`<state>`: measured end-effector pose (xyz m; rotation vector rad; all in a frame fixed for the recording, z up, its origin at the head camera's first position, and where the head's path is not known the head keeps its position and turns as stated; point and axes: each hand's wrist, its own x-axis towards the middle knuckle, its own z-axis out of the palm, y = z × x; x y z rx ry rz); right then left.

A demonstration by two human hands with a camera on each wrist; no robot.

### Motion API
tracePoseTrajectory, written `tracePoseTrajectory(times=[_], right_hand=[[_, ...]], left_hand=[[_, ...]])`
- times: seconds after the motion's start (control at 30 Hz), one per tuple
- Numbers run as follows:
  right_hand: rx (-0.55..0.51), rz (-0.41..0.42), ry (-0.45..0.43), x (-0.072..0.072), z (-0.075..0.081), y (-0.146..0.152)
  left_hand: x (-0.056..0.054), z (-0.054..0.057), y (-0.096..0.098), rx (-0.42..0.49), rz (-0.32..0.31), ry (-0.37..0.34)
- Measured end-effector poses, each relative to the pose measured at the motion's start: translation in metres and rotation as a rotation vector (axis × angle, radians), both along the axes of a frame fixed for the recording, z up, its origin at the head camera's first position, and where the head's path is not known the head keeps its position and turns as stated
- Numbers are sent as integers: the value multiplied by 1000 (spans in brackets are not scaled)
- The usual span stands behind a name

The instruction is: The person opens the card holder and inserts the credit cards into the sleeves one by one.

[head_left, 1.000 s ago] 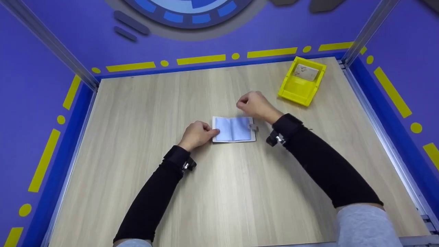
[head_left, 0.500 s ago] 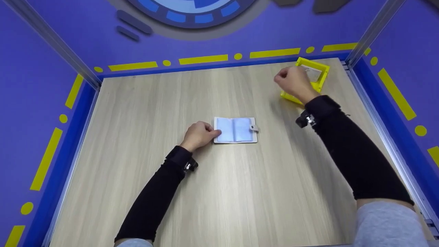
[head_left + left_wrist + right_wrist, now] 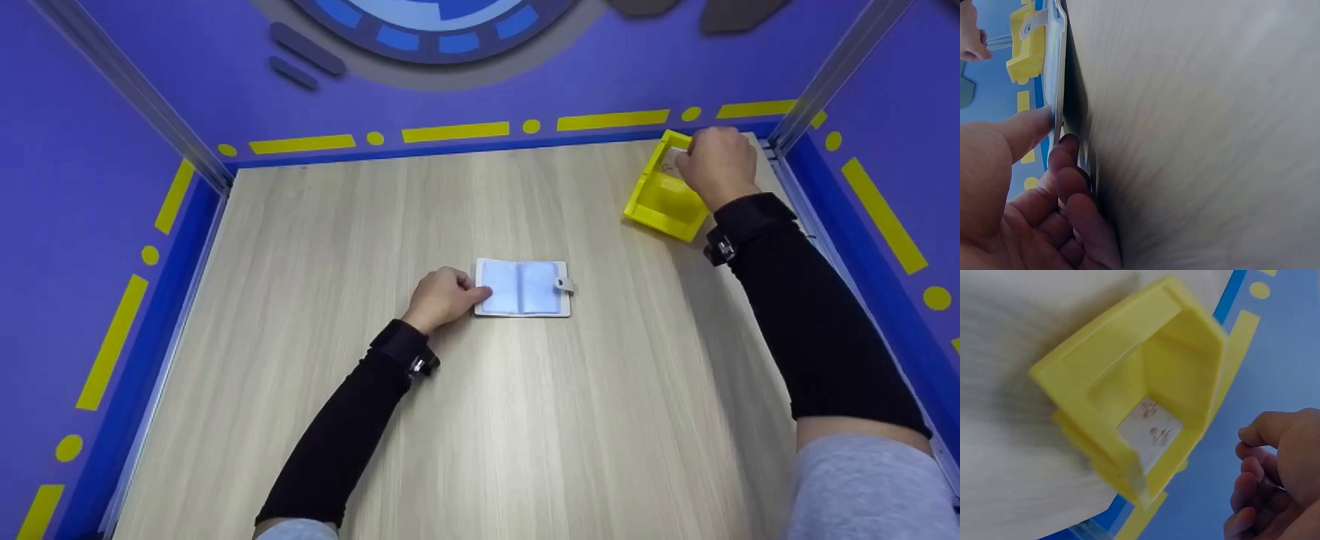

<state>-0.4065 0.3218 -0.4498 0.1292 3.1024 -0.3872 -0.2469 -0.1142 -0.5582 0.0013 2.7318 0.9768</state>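
Observation:
A small card holder (image 3: 538, 289) with a pale cover lies spread on the wooden table, showing two bluish clear sleeves. Its snap strap (image 3: 564, 285) sticks out on the right. My left hand (image 3: 442, 298) pinches the holder's left edge; in the left wrist view the thumb (image 3: 1030, 130) is on top and the fingers are underneath. My right hand (image 3: 720, 165) is over the right side of a yellow bin (image 3: 646, 184). In the right wrist view its fingers (image 3: 1244, 489) are loosely bent, with nothing between them. Inside the bin is a white card (image 3: 1151, 430) with reddish-brown marks.
The wooden table (image 3: 360, 225) is walled by blue-purple panels (image 3: 187, 90) with yellow marks at the back and sides. The bin stands at the far right corner, near a metal rail (image 3: 787, 180).
My right hand has moved from beside the card holder up and right to the yellow bin. The left hand keeps its grip on the holder's edge.

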Motion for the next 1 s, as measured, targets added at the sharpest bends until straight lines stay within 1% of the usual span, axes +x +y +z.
tracePoseTrajectory(times=[0.1, 0.2, 0.37, 0.5, 0.6, 0.73, 0.83, 1.0], right_hand=[[31, -11, -1, -6, -8, 11], [32, -24, -3, -11, -18, 19], [55, -41, 6, -17, -31, 29], [148, -39, 5, -21, -37, 34], [212, -63, -26, -23, -40, 38], [179, -142, -52, -25, -45, 42], [128, -192, -29, -26, -48, 45], [111, -212, -16, -28, -52, 48]], left_hand=[[0, 0, 0, -5, 4, -1], [0, 0, 0, -11, 10, -6], [0, -1, 2, -8, -5, -5], [-1, -1, 2, -2, -9, 1], [-2, -1, 1, -3, -4, 4], [-2, -2, 0, -5, -1, 10], [-2, -2, 0, -8, -4, 17], [-1, -3, 0, -14, 8, 19]])
